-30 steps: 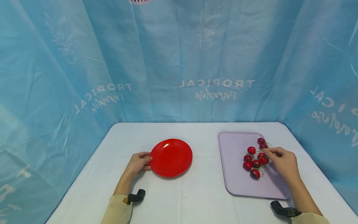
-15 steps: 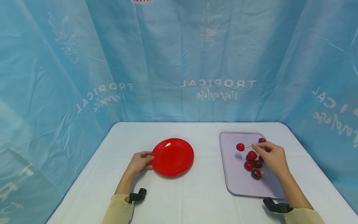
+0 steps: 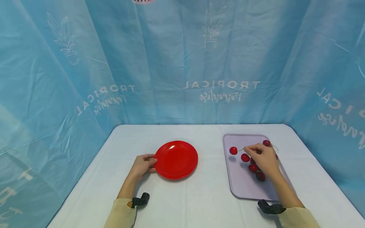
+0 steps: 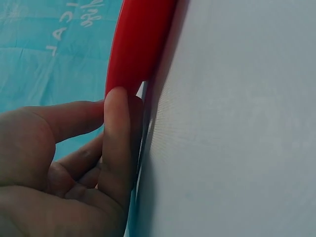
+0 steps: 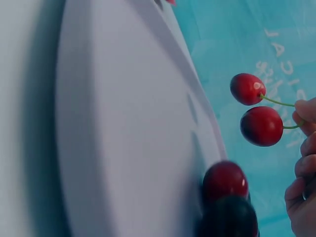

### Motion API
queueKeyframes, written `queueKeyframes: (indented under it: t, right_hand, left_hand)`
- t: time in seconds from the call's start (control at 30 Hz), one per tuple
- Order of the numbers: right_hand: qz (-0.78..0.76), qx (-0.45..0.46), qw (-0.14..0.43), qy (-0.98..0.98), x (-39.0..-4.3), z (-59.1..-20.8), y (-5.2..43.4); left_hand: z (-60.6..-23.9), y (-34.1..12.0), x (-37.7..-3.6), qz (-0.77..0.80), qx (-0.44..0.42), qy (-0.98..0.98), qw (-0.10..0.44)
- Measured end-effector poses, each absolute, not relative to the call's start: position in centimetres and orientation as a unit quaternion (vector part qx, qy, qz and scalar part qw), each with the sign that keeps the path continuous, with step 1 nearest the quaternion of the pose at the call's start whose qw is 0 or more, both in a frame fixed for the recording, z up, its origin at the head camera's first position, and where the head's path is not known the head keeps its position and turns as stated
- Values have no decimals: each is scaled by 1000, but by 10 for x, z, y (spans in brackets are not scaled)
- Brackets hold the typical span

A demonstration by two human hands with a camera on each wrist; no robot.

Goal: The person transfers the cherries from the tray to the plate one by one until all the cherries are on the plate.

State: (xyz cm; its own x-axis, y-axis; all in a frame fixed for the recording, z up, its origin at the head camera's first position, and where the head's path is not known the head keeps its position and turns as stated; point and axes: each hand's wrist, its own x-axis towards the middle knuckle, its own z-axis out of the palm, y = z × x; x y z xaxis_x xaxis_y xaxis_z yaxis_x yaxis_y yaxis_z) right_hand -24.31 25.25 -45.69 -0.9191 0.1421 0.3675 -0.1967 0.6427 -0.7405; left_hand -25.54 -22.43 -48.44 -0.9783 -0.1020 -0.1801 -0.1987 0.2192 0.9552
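Observation:
My left hand (image 3: 142,165) pinches the left rim of a round red plate (image 3: 176,160) between thumb and fingers; the left wrist view shows the fingers at the edge of the plate (image 4: 140,39). Over the lilac tray (image 3: 242,188), my right hand (image 3: 263,157) pinches the green stems of two red cherries. One held cherry (image 3: 233,150) hangs out to the left, the other (image 3: 245,157) slightly nearer to me. Both cherries (image 5: 261,126) hang apart from the tray in the right wrist view. Several other cherries (image 3: 252,168) lie on the tray, partly hidden by the hand.
A white cloth covers the table (image 3: 196,205), with a stretch of it between plate and tray. Behind it and at both sides hangs a blue curtain (image 3: 182,63) with white print. One cherry (image 3: 266,143) lies near the tray's far right corner.
My right hand has lifted the cherries by their stems off the pile and moved left over the tray. The left hand and the plate stay almost where they were.

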Motion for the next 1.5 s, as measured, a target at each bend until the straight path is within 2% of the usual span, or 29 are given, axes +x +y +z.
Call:
queueKeyframes:
  t: [1.13, 1.5]
  right_hand:
    - [539, 85, 149, -824, -264, -455, 166]
    - [562, 80, 119, -814, -268, -461, 136]
  left_hand:
    - [-485, -226, -256, 635, -92, 765, 51]
    - [-485, -226, -257, 633, -97, 766, 51]
